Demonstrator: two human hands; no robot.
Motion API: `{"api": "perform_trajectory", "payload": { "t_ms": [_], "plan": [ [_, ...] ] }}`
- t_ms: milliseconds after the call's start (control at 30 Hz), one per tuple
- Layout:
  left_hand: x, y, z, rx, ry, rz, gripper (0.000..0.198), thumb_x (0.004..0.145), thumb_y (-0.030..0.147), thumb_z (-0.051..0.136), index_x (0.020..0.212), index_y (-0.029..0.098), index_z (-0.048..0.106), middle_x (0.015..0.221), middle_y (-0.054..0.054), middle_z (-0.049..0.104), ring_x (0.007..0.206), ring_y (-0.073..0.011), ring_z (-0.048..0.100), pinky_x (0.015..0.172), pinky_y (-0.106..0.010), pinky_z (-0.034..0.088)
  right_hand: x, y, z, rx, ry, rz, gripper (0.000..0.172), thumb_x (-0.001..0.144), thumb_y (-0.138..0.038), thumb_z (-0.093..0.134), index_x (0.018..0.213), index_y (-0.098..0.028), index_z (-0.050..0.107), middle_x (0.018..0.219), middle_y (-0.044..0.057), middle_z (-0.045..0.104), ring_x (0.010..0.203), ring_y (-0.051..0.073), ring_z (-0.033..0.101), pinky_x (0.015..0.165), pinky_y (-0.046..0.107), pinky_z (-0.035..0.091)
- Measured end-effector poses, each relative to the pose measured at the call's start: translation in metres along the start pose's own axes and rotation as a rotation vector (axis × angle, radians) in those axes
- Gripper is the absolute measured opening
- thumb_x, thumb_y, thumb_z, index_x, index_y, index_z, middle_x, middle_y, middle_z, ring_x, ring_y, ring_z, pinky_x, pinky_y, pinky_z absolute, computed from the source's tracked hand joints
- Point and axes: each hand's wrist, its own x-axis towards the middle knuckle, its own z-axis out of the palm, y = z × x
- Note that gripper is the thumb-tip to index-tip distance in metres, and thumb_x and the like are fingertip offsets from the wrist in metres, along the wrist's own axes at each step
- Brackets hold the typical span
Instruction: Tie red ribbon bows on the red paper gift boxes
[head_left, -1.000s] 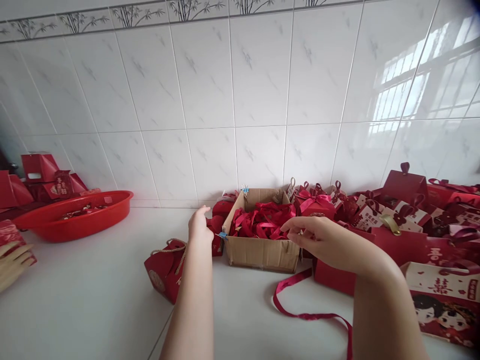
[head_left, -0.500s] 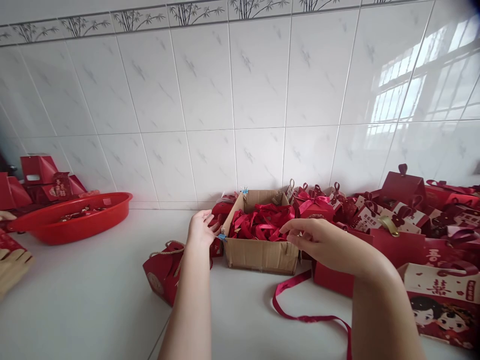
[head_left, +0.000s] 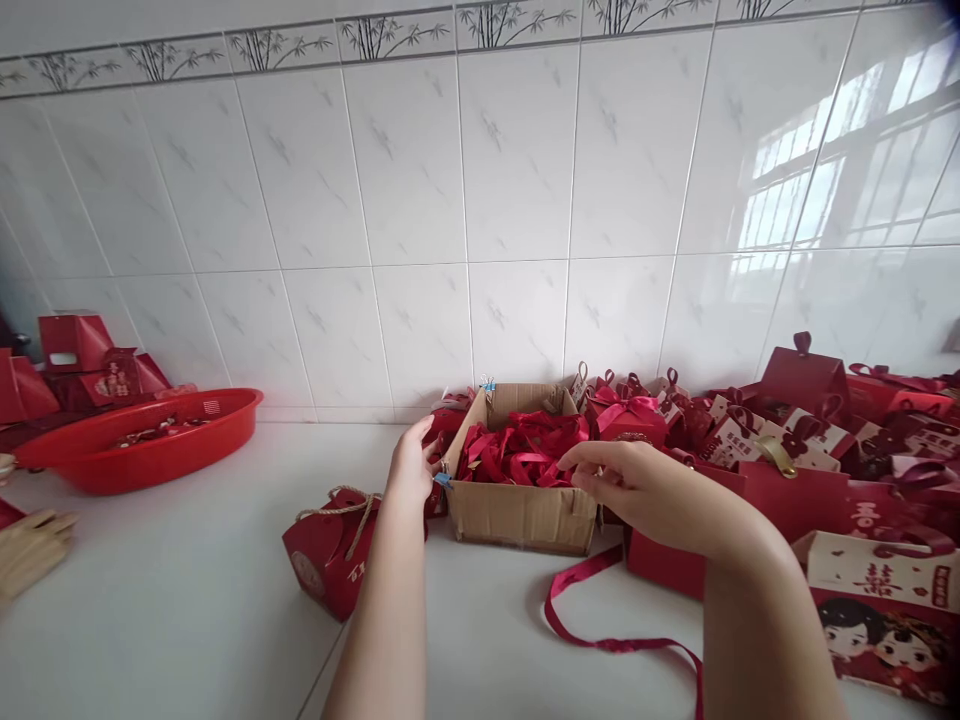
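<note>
A brown cardboard box (head_left: 521, 518) stands on the counter, filled with loose red ribbons (head_left: 525, 447). My left hand (head_left: 412, 468) is at the box's left wall, near a blue binder clip (head_left: 444, 481). Its fingers are apart and partly hidden, and no held thing shows. At the opposite side, my right hand (head_left: 626, 480) hangs over the right rim. Its fingers are bent loosely toward the ribbons, with nothing visible in them; contact with the rim is unclear. Left of my left forearm, a red gift box with a rope handle (head_left: 330, 550) lies tilted.
Many red gift boxes (head_left: 802, 390) crowd the right side. One ribbon (head_left: 600, 640) trails across the counter in front. A red plastic basin (head_left: 180, 445) sits at the left, beside more red boxes (head_left: 75, 345). Another person's hand (head_left: 34, 550) shows at the left edge.
My left hand has shifted slightly right, closer to the box wall, with its fingers turned toward it. My right hand stays almost in place. The other person's hand at the left has moved slightly.
</note>
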Motion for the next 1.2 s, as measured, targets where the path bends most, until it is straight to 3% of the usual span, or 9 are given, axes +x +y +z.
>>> {"api": "perform_trajectory", "payload": {
  "t_ms": [133,233,367,567,733,1200],
  "plan": [
    [0.001,0.002,-0.002,-0.027,-0.058,-0.023,0.019,0.074,0.022,0.059,0.093,0.020,0.065,0.117,-0.007,0.060,0.064,-0.0136,0.056,0.045,-0.022,0.038,0.000,0.000,-0.001,0.007,-0.007,0.030,0.030,0.092,-0.034,0.042,0.108,-0.026,0.066,0.089,0.005,0.070,0.085,0.023,0.064,0.078,0.037,0.048],
    [0.002,0.007,-0.008,-0.087,-0.092,-0.053,0.023,0.075,0.023,0.057,0.096,0.018,0.064,0.124,-0.011,0.057,0.068,-0.0169,0.058,0.051,-0.027,0.044,-0.001,-0.001,-0.001,0.003,-0.011,0.017,0.030,0.091,-0.034,0.042,0.107,-0.026,0.066,0.087,0.005,0.069,0.082,0.022,0.063,0.074,0.035,0.047],
    [0.001,0.016,-0.016,-0.229,-0.146,-0.070,0.032,0.077,0.029,0.051,0.106,0.020,0.060,0.129,-0.014,0.052,0.093,-0.0271,0.062,0.068,-0.038,0.053,0.000,-0.002,0.000,-0.023,-0.007,0.013,0.030,0.091,-0.035,0.040,0.105,-0.028,0.065,0.079,0.003,0.067,0.074,0.021,0.060,0.068,0.034,0.046],
    [-0.004,0.025,-0.020,-0.521,-0.166,-0.021,0.044,0.072,0.029,0.056,0.114,0.020,0.058,0.132,-0.015,0.049,0.125,-0.0372,0.045,0.082,-0.046,0.053,-0.001,-0.003,0.001,-0.009,0.009,-0.004,0.028,0.092,-0.036,0.039,0.101,-0.028,0.064,0.082,0.002,0.068,0.075,0.020,0.061,0.067,0.034,0.045],
    [-0.008,0.026,-0.020,-0.628,-0.229,0.023,0.051,0.070,0.027,0.059,0.121,0.020,0.055,0.136,-0.016,0.046,0.130,-0.0386,0.039,0.086,-0.048,0.053,0.001,-0.002,0.000,0.006,0.022,-0.005,0.027,0.092,-0.034,0.040,0.103,-0.028,0.064,0.085,0.002,0.069,0.077,0.020,0.062,0.067,0.033,0.046],
    [-0.032,0.045,-0.018,-0.820,-0.367,0.140,0.045,0.076,0.027,0.053,0.121,0.020,0.047,0.132,-0.019,0.051,0.125,-0.0321,0.051,0.096,-0.052,0.047,0.001,-0.005,-0.001,0.025,0.053,-0.087,0.030,0.090,-0.029,0.044,0.103,-0.023,0.069,0.078,0.004,0.068,0.069,0.018,0.061,0.061,0.029,0.047]
  ]
}}
